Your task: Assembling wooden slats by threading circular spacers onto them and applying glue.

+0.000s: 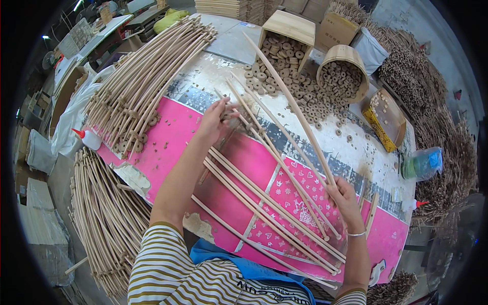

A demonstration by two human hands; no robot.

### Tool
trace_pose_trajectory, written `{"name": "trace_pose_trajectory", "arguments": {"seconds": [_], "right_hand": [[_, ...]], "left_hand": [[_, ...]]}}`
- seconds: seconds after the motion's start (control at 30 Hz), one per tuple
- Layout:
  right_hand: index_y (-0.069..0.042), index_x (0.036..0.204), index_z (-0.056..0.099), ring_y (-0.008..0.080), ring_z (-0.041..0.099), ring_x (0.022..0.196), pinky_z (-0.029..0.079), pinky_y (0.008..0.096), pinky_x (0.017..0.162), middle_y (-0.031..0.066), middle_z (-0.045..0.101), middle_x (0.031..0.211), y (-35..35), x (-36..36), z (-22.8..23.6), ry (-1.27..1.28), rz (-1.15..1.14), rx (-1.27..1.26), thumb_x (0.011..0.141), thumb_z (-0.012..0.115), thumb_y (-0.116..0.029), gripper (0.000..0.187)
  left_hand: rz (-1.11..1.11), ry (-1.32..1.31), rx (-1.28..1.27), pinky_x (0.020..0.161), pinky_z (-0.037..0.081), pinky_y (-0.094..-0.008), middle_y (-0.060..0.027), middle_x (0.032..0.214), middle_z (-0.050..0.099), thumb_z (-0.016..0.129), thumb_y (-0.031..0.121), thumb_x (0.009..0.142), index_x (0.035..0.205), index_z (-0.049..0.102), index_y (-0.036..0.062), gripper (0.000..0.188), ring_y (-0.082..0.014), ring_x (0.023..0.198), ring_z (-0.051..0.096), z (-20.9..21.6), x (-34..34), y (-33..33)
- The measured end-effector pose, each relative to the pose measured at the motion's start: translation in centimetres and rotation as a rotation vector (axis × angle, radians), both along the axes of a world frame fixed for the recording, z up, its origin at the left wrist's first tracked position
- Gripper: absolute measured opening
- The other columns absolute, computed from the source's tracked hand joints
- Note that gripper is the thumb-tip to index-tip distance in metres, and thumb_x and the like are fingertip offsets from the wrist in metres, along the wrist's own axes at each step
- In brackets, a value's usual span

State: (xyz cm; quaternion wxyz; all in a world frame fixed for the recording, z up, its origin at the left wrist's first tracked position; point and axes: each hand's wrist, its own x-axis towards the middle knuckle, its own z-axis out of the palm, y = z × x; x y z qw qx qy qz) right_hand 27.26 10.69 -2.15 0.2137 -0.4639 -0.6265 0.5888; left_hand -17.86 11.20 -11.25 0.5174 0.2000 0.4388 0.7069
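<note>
Right hand (344,197) was closed around a wooden dowel (296,105). Left hand (217,121) was loosely curled, blurred; whether it held anything was indeterminable.

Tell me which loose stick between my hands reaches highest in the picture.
The stick gripped in your right hand: its far tip appears just left of the square-mouthed wooden box, while the other loose sticks end lower.

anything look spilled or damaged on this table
Brown rings spread from a tipped square box and round tub, as if spilled; the pink covering looks torn, its near-left edge ragged around pale patches.
</note>
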Motion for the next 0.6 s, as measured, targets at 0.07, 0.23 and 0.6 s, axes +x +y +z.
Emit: {"name": "trace_pose_trajectory", "arguments": {"seconds": [0.07,0.23,0.6], "right_hand": [[-0.004,0.109,0.062,0.0028,0.051,0.057,0.039,0.0174,0.051,-0.0009,0.063,0.076,-0.9,1.2,0.5,-0.042,0.009,-0.045,0.102,0.062,-0.021,0.018],[-0.004,0.108,0.062,0.0033,0.052,0.059,0.04,0.018,0.053,-0.0007,0.062,0.076,-3.0,2.4,0.1,-0.044,-0.005,-0.112,0.101,0.063,-0.019,0.016],[-0.002,0.112,0.063,0.0019,0.049,0.055,0.036,0.0177,0.05,-0.0012,0.062,0.075,-3.8,2.4,-1.3,-0.073,0.048,-0.159,0.101,0.063,-0.017,0.018]], "left_hand": [[0.002,0.061,-0.087,0.053,0.046,-0.0182,-0.0136,0.121,0.071,0.047,0.021,0.109,0.14,0.051,0.0039,0.035,-0.0129,0.086,0.07,0.3,-1.2,0.3],[0.044,-0.057,-0.023,0.05,0.041,-0.0176,-0.0087,0.116,0.072,0.043,0.032,0.11,0.137,0.055,0.0084,0.038,-0.0077,0.076,0.063,-1.4,-3.1,0.4],[0.037,0.095,0.006,0.053,0.037,-0.0183,-0.0084,0.112,0.075,0.045,0.028,0.11,0.141,0.052,0.0087,0.037,-0.003,0.071,0.056,0.1,-1.8,0.3]]}}
